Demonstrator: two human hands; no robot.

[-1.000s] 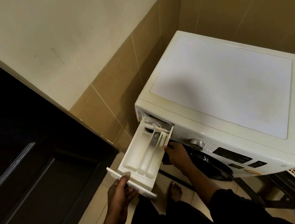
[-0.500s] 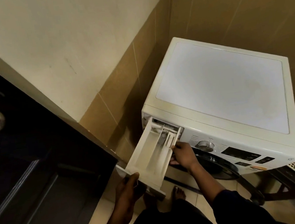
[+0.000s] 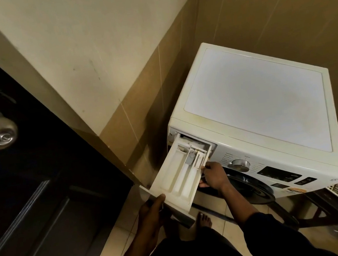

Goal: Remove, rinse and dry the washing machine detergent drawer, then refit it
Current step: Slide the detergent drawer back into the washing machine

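**Drawer** [image 3: 179, 175] — white plastic with several long compartments, drawn far out of the slot [image 3: 195, 143] at the top left corner of the machine [image 3: 255, 101] front. The rear end is lodged in the slot and the front end is tilted down toward the floor [image 3: 215, 209]. Removal is judged to be under way, not completed.

**Left hand** [image 3: 152, 211] — the drawer's front panel is gripped from below, with the thumb laid over its top edge.

**Right hand** [image 3: 212, 175] — the drawer's right wall is held near the slot, with the thumb at the rim and the fingers curled beneath.

**Also noted:**
- A dial [image 3: 240, 165] is just beside the right hand.
- A dark door [image 3: 36, 206] stands at the left.
- A bare foot [image 3: 205, 219] is on the floor below the drawer's front end.

**Hazards, as judged:**
- If a rear catch has not been released, the drawer may be jammed by a straight pull, and its plastic strained or cracked by force.
- If it is freed abruptly, it may be dropped — onto the tiles or the foot beneath.
- With the front tilted down, any water or residue left inside may be spilled over the panel, and the floor made slippery.
- The door is near, so the panel may be knocked against it when the drawer is swung away.
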